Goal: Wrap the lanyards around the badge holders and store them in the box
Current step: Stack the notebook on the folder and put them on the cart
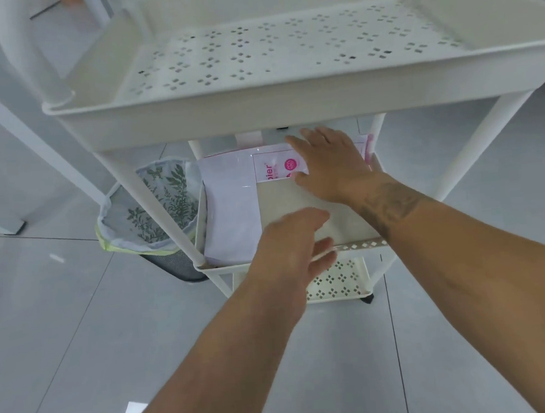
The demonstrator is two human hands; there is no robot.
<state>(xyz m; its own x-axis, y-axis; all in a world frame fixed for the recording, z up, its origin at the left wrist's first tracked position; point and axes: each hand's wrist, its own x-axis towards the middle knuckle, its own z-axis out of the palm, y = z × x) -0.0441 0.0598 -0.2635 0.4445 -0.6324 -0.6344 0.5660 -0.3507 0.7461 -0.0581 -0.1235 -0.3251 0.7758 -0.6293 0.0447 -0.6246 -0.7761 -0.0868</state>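
A flat beige box (292, 201) lies on the middle shelf (365, 243) of a white cart, on top of a white pack with a pink label (229, 203). My right hand (332, 163) is spread palm down over the box's far edge, thumb against that edge. My left hand (290, 250) is at the box's near edge, thumb over the lid and fingers apart in front of the shelf rim. Neither hand holds anything. No lanyards or badge holders are in view.
The cart's perforated top tray (226, 112) overhangs the shelf just above my hands. A bottom shelf (337, 282) sits below. A waste bin with a leaf-print liner (149, 211) stands left of the cart. A white table leg (34, 139) slants at far left on a tiled floor.
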